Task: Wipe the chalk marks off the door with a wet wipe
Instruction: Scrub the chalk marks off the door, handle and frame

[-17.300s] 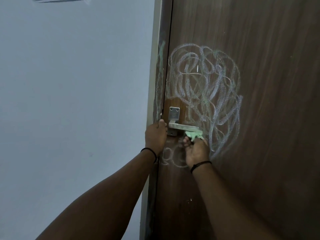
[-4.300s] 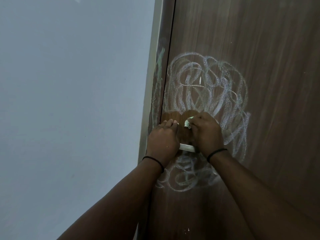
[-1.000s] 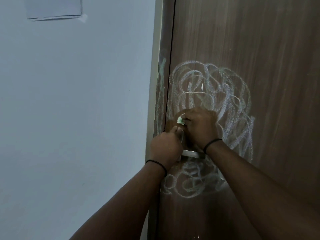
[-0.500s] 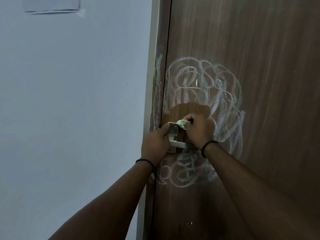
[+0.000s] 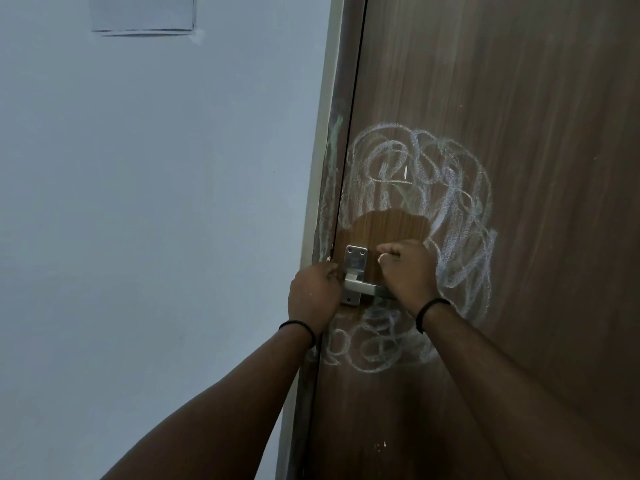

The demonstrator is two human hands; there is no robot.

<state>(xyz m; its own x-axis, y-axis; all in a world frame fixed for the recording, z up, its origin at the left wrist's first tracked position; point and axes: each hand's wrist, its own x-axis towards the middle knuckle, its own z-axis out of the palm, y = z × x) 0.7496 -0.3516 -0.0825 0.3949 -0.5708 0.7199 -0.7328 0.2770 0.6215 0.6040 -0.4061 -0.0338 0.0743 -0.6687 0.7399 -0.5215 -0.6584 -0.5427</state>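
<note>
A brown wooden door (image 5: 519,98) carries white and greenish chalk scribbles (image 5: 450,188) above and right of its metal lever handle (image 5: 360,288), with more scribbles (image 5: 377,344) below it. A darker wiped patch (image 5: 388,226) sits just above the handle. My right hand (image 5: 408,271) presses against the door beside the handle plate, fingers curled on the wet wipe (image 5: 381,258), of which only a small pale bit shows. My left hand (image 5: 313,296) grips the door edge at the handle's left end.
A pale wall (image 5: 156,202) fills the left half, with a sheet of paper (image 5: 142,15) stuck near the top. The door frame (image 5: 329,168) between wall and door has greenish chalk streaks on it.
My right hand has slid right and a little down, uncovering the handle plate and the wiped patch. The wipe is now mostly hidden in my fingers. My left hand stays at the door edge.
</note>
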